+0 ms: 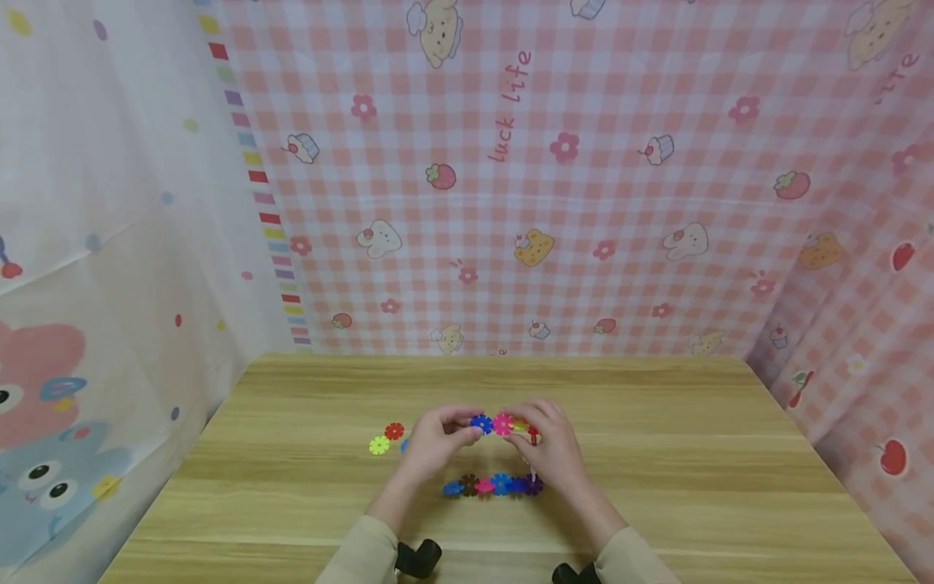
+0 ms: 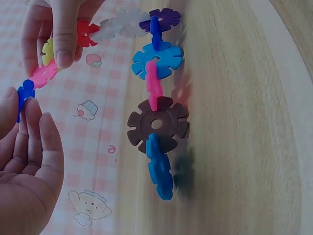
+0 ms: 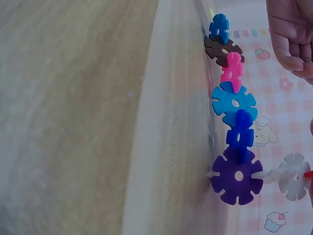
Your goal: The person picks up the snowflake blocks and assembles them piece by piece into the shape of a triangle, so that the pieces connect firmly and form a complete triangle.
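My left hand (image 1: 432,438) pinches a dark blue interlocking disc (image 1: 481,423) between thumb and fingers. Its edge meets a pink disc (image 1: 503,423) at the end of a slotted-disc chain. My right hand (image 1: 552,442) grips the chain there, thumb beside the pink and yellow (image 2: 47,51) discs. Past the fingers come a red disc (image 2: 87,34) and clear discs (image 2: 129,22), joined to a purple disc (image 3: 237,176) at the corner. From there the chain runs left along the table through dark blue, light blue (image 2: 168,59), pink, brown (image 2: 168,117) and a blue end disc (image 2: 160,169).
Left of my left hand lie a loose red disc (image 1: 394,431) and a yellow-green disc (image 1: 379,445); a blue disc (image 1: 404,446) is partly hidden by that hand. A checked cloth (image 1: 554,292) hangs behind the wooden table (image 1: 693,487).
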Tool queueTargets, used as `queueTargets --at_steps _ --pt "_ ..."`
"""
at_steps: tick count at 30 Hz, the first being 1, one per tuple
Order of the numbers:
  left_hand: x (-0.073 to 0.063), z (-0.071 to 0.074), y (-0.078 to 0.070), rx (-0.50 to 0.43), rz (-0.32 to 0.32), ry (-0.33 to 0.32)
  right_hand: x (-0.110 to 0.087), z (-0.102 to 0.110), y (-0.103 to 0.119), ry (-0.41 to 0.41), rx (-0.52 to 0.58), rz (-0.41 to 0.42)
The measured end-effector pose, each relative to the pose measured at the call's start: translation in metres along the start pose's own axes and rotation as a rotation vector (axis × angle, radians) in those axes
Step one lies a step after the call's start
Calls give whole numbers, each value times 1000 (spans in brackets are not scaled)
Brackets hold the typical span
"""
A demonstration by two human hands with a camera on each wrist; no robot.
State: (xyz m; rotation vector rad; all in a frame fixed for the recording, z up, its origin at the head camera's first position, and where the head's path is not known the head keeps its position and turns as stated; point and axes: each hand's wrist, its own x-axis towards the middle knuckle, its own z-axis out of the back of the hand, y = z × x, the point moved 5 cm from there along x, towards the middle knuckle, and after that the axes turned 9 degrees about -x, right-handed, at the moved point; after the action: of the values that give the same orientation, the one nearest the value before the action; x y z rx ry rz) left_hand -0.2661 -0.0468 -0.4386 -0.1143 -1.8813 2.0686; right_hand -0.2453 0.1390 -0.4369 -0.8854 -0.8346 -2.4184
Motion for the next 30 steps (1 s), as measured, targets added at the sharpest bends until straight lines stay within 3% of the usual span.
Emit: queueTargets --at_steps 13,21,30 --pt "0 -5 7 -83 21 14 1 0 3 -8 7 27" --pt "0 -8 8 -116 32 -37 0 0 3 -51 21 57" --pt "-1 -10 10 -147 14 -40 0 1 4 -87 28 101"
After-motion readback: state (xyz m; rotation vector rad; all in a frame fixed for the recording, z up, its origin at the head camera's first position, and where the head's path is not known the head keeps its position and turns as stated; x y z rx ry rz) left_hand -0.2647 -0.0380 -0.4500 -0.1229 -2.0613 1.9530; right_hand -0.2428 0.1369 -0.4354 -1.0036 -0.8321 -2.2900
